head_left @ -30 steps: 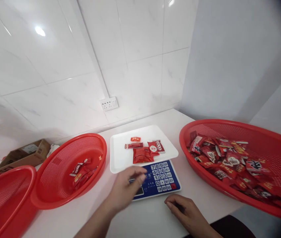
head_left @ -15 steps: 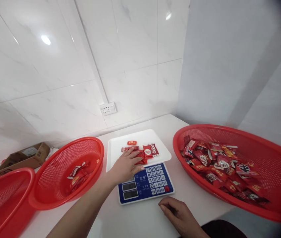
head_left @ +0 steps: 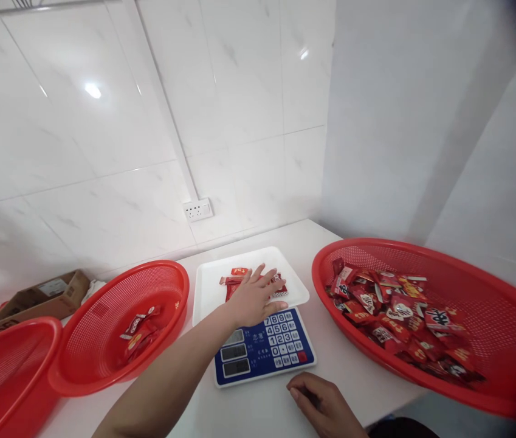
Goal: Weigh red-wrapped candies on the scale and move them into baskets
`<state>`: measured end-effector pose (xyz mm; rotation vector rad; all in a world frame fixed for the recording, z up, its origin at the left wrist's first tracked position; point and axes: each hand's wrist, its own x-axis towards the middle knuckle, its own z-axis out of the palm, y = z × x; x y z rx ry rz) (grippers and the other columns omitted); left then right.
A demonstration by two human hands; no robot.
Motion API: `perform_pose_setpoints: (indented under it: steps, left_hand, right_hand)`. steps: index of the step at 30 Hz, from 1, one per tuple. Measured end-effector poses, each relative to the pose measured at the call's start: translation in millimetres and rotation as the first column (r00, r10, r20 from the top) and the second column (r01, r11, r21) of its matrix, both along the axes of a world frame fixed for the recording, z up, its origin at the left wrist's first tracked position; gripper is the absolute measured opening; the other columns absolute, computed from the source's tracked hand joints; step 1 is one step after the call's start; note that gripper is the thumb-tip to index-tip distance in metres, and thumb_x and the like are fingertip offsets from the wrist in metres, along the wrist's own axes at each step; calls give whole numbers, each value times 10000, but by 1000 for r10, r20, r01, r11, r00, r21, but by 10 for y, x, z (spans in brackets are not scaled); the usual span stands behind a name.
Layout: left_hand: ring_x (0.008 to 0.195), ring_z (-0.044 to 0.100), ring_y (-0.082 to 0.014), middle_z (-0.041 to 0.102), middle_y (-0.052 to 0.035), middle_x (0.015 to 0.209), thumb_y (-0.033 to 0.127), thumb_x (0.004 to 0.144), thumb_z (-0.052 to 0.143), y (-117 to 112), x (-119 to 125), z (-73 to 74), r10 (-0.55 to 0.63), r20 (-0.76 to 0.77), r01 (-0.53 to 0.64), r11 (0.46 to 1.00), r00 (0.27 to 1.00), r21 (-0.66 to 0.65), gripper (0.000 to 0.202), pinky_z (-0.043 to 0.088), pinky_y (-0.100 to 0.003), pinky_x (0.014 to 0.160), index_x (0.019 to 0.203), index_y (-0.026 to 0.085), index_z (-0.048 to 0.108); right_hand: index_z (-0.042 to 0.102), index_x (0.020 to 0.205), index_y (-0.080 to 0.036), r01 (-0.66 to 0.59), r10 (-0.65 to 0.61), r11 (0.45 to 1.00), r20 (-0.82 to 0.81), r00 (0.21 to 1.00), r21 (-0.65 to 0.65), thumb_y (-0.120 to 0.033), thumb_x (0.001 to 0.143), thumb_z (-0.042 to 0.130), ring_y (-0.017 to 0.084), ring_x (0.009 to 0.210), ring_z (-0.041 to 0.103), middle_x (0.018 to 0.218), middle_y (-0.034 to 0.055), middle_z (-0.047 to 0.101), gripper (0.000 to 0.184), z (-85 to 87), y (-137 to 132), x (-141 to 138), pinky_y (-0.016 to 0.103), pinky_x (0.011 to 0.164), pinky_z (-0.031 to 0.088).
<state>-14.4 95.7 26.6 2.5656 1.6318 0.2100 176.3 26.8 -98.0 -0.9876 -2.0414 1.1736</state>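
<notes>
My left hand (head_left: 255, 298) is over the white weighing pan (head_left: 205, 292), fingers spread, palm down above several red snack packets (head_left: 232, 288). It covers part of them; whether the fingertips touch them I cannot tell. A small red-orange packet (head_left: 239, 271) lies behind the others. In front of the pan is the scale's blue keypad panel (head_left: 262, 350), with number keys and dark display windows. My right hand (head_left: 324, 404) rests on the white table near the scale's front corner, its fingers curled in and nothing visible in them.
On the right a large red mesh basket (head_left: 504, 316) holds many red packets (head_left: 394, 310). Another red basket (head_left: 98, 316) at left holds several packets (head_left: 141, 334). A third red basket (head_left: 6, 389) and a cardboard box (head_left: 41, 301) are farther left. A socket (head_left: 198, 210) is on the wall.
My left hand has shifted right across the packets, and its fingers are spread wider. My right hand stays by the scale's front corner. The view has tilted up slightly.
</notes>
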Motion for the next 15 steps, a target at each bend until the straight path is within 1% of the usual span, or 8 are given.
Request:
perform_pose_setpoints:
  steps: [2,4,6,8,10,12,15]
  left_hand:
    - [1374,70,-338,266,-71,1489,603,858,234,87,21,-31,-13,-20,12,999,1000,-35,612,119,-591,1074,1348,260,362]
    - [1370,93,-347,275,-72,1485,606,856,238,146,-8,-79,-9,-31,7,999,999,-52,618,126,-596,1069,1346,252,367]
    - [1363,123,-356,269,-91,1485,607,852,256,173,-63,-119,9,-36,-11,998,999,-55,634,138,-586,1070,1352,231,363]
    - [1362,142,-348,266,-100,1484,608,850,269,173,-122,-129,32,-38,-34,998,999,-55,640,159,-560,1076,1352,223,364]
    - [1367,148,-319,268,-94,1484,603,854,264,157,-181,-97,62,-32,-64,997,998,-47,626,182,-519,1084,1351,235,364]
    - [1375,133,-280,241,-84,1495,596,864,239,138,-262,-30,112,-22,-113,993,993,-20,614,196,-469,1093,1361,250,344]
    - [1385,102,-241,190,-79,1512,564,886,183,106,-496,87,244,-13,-244,969,970,42,603,205,-413,1098,1379,240,306]
  right_hand:
    - [633,733,-181,-1,1,1000,-2,1000,-6,-406,848,419,176,648,583,687,35,650,331,-7,-6,4,258,604,457]
    - [634,733,-185,7,-7,1000,-8,1000,-6,-406,848,420,176,648,587,691,33,655,327,-10,-11,7,257,601,458]
    - [636,731,-189,16,-16,1000,-12,1000,7,-408,848,421,175,643,587,686,31,654,329,-11,-15,6,256,597,457]
    - [638,729,-191,15,-15,1000,-11,1000,17,-413,848,423,177,643,589,683,30,654,330,-11,-15,4,258,597,457]
    - [639,732,-192,9,-9,1000,-8,1000,16,-417,848,427,179,648,592,688,31,656,330,-15,-12,3,259,600,459]
    - [640,739,-191,5,-5,1000,-10,1000,13,-421,849,424,179,650,592,694,33,659,334,-21,-8,6,258,600,460]
    - [639,746,-189,-5,6,1000,-11,1000,11,-425,853,414,176,653,590,700,35,658,343,-33,-3,14,255,603,461]
